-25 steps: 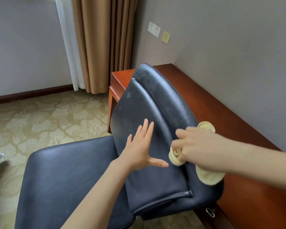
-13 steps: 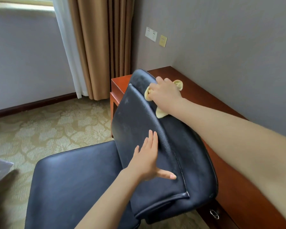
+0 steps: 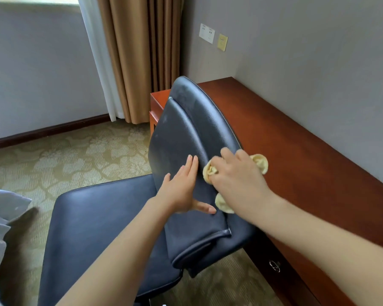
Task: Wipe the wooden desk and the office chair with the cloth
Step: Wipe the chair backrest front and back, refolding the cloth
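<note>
Head view: right hand (image 3: 237, 180) grips the bunched yellow cloth (image 3: 210, 171) against the black office chair (image 3: 186, 133) backrest edge. Left hand (image 3: 181, 188) flat, fingers straight, pressing the backrest front. Wooden desk (image 3: 285, 133) just behind the chair.

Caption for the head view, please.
Right hand wipes the chair backrest with a yellow cloth; left hand rests flat on it.

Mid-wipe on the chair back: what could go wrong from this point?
The cloth is bunched in the right hand, so it may cover little and leave the greyish smears higher on the chair backrest. Only the flat left hand steadies the backrest, which might swing into the wooden desk edge.
</note>
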Demonstrator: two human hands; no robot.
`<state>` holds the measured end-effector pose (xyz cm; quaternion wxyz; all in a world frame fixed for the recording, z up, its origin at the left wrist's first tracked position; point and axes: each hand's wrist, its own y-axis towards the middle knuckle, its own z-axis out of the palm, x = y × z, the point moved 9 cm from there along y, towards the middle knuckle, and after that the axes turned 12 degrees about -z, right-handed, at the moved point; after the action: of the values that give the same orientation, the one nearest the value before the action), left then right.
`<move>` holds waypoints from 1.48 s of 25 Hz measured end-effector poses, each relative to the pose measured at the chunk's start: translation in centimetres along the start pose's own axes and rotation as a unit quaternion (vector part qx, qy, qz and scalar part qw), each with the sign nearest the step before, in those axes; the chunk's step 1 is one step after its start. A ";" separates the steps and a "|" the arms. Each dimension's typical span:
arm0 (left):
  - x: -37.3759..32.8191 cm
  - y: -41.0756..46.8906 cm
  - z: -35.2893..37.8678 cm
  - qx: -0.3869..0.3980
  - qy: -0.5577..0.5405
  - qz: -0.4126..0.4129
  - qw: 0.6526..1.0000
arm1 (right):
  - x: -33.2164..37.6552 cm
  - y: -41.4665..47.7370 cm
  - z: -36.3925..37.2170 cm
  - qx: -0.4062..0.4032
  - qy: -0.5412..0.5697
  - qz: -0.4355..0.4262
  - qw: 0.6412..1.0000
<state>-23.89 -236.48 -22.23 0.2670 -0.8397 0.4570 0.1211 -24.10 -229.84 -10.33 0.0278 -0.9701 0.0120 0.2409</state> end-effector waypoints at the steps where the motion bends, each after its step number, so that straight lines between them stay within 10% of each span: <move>1: 0.2 -0.1 0.0 -0.001 -0.003 -0.006 1.000 | 0.9 -1.1 -0.1 -0.005 0.024 -0.005 1.000; 11: -2.7 -2.1 -2.3 -0.084 0.018 0.100 0.991 | 2.4 -7.4 -1.2 -0.091 0.106 -0.003 0.990; 24: -1.0 -0.1 -0.7 -0.002 0.025 0.032 0.999 | -6.5 6.3 1.2 0.017 0.008 0.083 0.996; 37: 0.0 1.2 -1.1 -0.020 0.080 -0.011 0.997 | 2.1 -4.2 1.6 -0.056 -0.004 0.118 0.991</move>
<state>-24.96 -237.62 -21.73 0.2144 -0.8570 0.4648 0.0591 -22.83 -225.61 -12.47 -0.0555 -0.9609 0.1128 0.2467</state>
